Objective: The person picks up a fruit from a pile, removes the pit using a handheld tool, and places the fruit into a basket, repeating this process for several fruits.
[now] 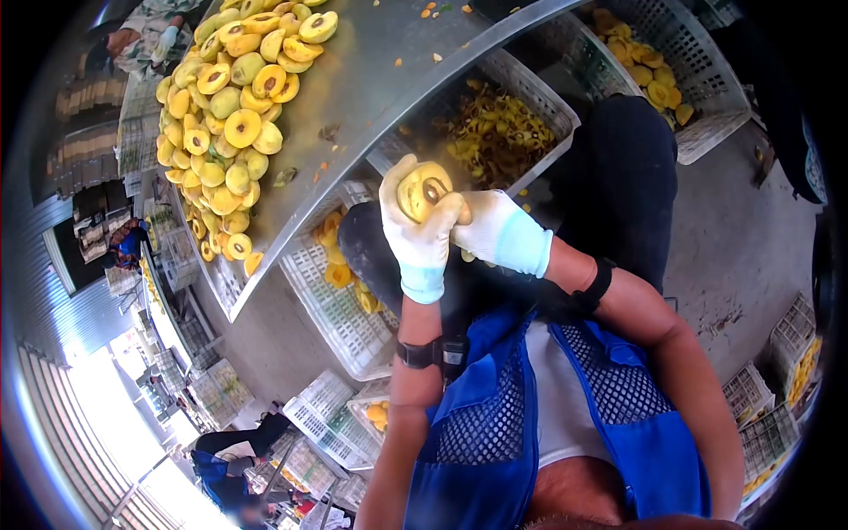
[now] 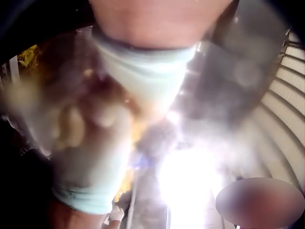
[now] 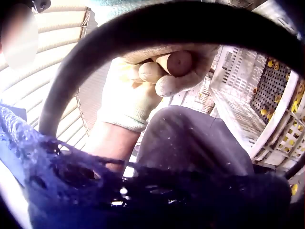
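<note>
In the head view my gloved left hand (image 1: 411,225) grips a yellow peach half (image 1: 422,190), its cut face turned up. My gloved right hand (image 1: 503,231) is right against it, gripping a pitting tool by its wooden handle (image 1: 466,208). A dark curved edge shows at the middle of the fruit, where the tool meets it. The round end of the handle (image 3: 180,64) sticks out of my right fist in the right wrist view. In the left wrist view both gloves are blurred, and the fruit is hardly visible.
A heap of halved peaches (image 1: 221,132) lies on the metal table (image 1: 362,88). Below its edge stands a crate (image 1: 565,124) of peelings and scraps. Another crate (image 1: 707,97) holds peach halves at upper right; a white crate (image 1: 327,309) stands beside my left knee.
</note>
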The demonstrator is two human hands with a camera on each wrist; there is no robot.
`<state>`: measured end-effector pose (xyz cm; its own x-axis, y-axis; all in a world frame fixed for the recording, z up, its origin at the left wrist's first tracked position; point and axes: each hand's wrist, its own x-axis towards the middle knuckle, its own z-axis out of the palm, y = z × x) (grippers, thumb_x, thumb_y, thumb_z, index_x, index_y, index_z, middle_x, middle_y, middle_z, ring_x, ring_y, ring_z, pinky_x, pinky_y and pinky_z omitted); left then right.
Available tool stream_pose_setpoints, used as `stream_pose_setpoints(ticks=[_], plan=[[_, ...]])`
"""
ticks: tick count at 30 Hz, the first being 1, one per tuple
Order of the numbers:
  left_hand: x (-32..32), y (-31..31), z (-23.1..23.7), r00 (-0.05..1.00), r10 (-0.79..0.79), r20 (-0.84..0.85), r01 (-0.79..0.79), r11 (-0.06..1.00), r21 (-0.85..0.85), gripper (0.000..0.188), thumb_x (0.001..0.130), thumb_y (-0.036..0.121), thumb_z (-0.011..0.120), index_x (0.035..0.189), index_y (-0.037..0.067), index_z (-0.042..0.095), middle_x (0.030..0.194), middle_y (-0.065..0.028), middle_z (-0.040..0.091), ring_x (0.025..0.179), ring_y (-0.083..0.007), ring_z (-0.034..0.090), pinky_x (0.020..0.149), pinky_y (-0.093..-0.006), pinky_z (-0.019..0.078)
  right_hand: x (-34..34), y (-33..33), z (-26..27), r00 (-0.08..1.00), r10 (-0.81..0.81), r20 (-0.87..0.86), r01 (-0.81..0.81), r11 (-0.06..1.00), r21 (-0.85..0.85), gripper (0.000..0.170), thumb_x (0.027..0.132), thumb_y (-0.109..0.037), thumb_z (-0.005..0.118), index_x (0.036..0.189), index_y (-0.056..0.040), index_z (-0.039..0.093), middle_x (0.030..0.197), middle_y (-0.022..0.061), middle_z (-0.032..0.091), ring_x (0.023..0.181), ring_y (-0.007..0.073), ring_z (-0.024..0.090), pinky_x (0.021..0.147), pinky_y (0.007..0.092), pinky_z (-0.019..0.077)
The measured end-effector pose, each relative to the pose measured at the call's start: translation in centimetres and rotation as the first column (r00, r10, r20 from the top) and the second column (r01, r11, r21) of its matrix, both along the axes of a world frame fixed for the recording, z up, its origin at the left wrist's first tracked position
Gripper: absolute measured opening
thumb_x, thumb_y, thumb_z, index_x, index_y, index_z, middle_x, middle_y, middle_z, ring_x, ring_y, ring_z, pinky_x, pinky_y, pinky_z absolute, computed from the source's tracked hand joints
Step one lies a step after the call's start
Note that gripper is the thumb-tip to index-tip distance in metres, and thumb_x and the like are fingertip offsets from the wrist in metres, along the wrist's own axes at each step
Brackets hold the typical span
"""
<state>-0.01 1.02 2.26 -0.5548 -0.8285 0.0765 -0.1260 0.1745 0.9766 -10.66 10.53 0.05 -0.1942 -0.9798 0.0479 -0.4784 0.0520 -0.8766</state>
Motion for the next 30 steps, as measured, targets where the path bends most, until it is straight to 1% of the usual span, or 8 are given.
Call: stream_pose_setpoints(ticks=[4,11,14,18,21,22,26,30], plan=[[0.0,0.0,0.6,0.999,0.005,0.047,-0.005,1.000,0.020,0.065,0.077,0.010,0.083,0.135,-0.004,0.057,0.121,-0.0128,0.065,0.105,-0.0188,0.065,0.095,-0.0316,0.0542,-1.9,-0.7,3.9,0.843,-0.148,0.517,-0.148,0.860,0.488,0.017,0.089,-0.014,0.060,0.088,0.0013,0.067,0.075,0.0166,0.071,0.055,0.0282,0.070,0.054,0.0392,0.0584],[0.7,-1.1,1.5,0.964,-0.159,0.213,0.190,0.972,-0.135,0.053,0.080,0.012,0.080,0.127,-0.005,0.062,0.113,-0.0134,0.069,0.097,-0.0197,0.069,0.091,-0.0306,0.0556,-1.5,0.3,2.2,0.754,-0.138,0.642,-0.236,0.856,0.460,0.023,0.089,-0.018,0.058,0.088,0.0040,0.064,0.068,0.0145,0.069,0.041,0.0242,0.062,0.039,0.0357,0.0498],[1.0,-2.5,1.8,0.941,-0.239,0.240,0.249,0.968,-0.014,0.047,0.086,0.013,0.076,0.126,-0.006,0.062,0.114,-0.0136,0.070,0.097,-0.0208,0.070,0.090,-0.0318,0.0561,-1.9,0.2,2.3,0.731,-0.113,0.673,-0.292,0.840,0.458,0.023,0.087,-0.020,0.061,0.088,0.0028,0.064,0.066,0.0119,0.067,0.040,0.0226,0.061,0.039,0.0344,0.0493],[-0.2,0.0,-0.6,0.942,0.084,-0.326,-0.029,0.985,0.169,0.031,0.096,0.015,0.069,0.118,-0.007,0.067,0.107,-0.0134,0.073,0.095,-0.0201,0.070,0.086,-0.0316,0.0561,-2.2,0.2,2.7,0.718,-0.079,0.691,-0.345,0.822,0.453,0.019,0.087,-0.019,0.064,0.087,-0.0001,0.067,0.064,0.0093,0.065,0.041,0.0192,0.060,0.038,0.0322,0.0490],[0.9,-0.5,-0.8,0.993,0.018,-0.115,-0.015,1.000,0.027,0.035,0.104,0.025,0.061,0.114,-0.008,0.066,0.103,-0.0192,0.073,0.095,-0.0277,0.072,0.088,-0.0381,0.0593,-2.4,0.2,3.1,0.730,-0.050,0.681,-0.406,0.770,0.492,0.019,0.088,-0.020,0.065,0.086,-0.0012,0.067,0.063,0.0084,0.063,0.041,0.0183,0.060,0.038,0.0313,0.0490],[0.9,-0.6,0.1,0.981,0.017,-0.195,0.036,0.963,0.266,0.022,0.097,0.014,0.068,0.103,-0.007,0.071,0.099,-0.0114,0.074,0.084,-0.0175,0.069,0.076,-0.0291,0.0560,-2.4,0.1,3.3,0.739,-0.039,0.673,-0.424,0.749,0.509,0.019,0.088,-0.020,0.065,0.086,-0.0013,0.067,0.063,0.0082,0.063,0.041,0.0184,0.060,0.038,0.0313,0.0489],[1.2,-3.2,1.2,0.930,-0.351,0.110,0.354,0.935,-0.009,0.019,0.093,0.013,0.069,0.098,-0.005,0.075,0.097,-0.0117,0.076,0.084,-0.0139,0.072,0.074,-0.0281,0.0578,-2.0,0.3,3.2,0.735,-0.041,0.677,-0.433,0.739,0.516,0.019,0.087,-0.020,0.066,0.085,-0.0010,0.068,0.060,0.0069,0.061,0.039,0.0183,0.058,0.037,0.0313,0.0479],[0.7,-3.7,1.7,0.939,-0.343,0.029,0.307,0.872,0.381,0.021,0.092,0.013,0.070,0.101,-0.005,0.077,0.093,-0.0111,0.077,0.081,-0.0159,0.074,0.074,-0.0284,0.0588,-2.2,0.8,3.5,0.629,-0.080,0.773,-0.478,0.745,0.466,0.020,0.083,-0.019,0.069,0.082,0.0012,0.066,0.058,0.0043,0.057,0.036,0.0157,0.053,0.035,0.0318,0.0465]])
